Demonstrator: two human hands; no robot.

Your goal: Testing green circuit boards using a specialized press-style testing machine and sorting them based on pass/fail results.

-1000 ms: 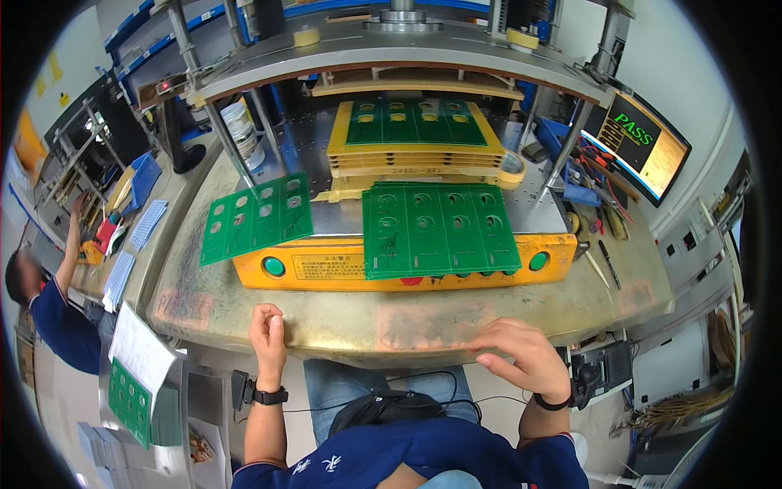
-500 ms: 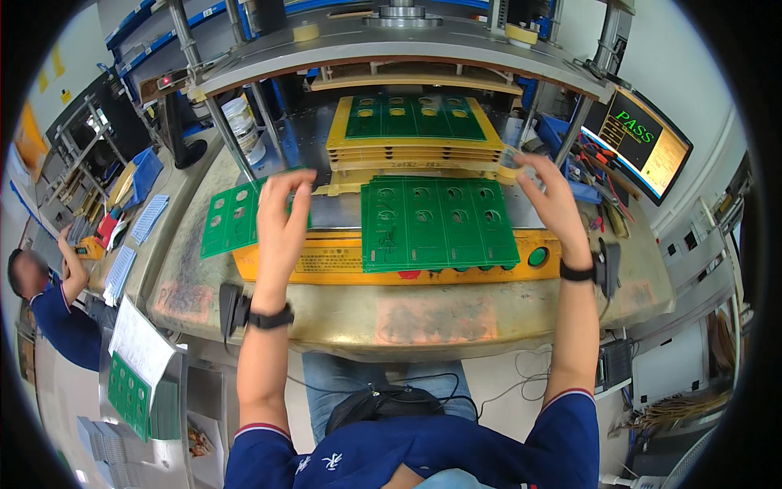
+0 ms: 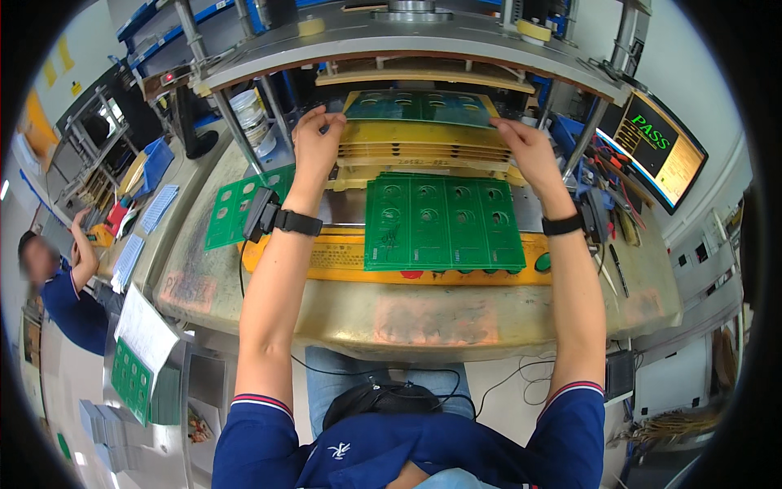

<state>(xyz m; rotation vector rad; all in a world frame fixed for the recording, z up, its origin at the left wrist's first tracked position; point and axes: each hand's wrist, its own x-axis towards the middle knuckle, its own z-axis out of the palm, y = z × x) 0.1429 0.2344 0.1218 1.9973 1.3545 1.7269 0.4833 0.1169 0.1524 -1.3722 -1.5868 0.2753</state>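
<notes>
My left hand [image 3: 316,145] and my right hand [image 3: 526,153] pinch the near corners of a green circuit board panel [image 3: 419,106] with round cut-outs. Its near edge is tilted up off the layered yellow fixture [image 3: 419,135], which stands on the press bed. In front of the fixture lies a stack of similar green panels [image 3: 444,224], below and between my forearms. Another green panel [image 3: 232,213] rests to the left, partly hidden behind my left wrist.
The press's upper plate [image 3: 391,50] hangs above the fixture between metal posts. At right stand a monitor [image 3: 656,147] and a bin of tools. A pen [image 3: 619,270] lies on the bench. Another person [image 3: 69,301] sits far left, and green panels [image 3: 134,379] stand lower left.
Both hands have moved forward from beside the front stack to the panel on the fixture and taken its near corners. The panel's near edge has come up.
</notes>
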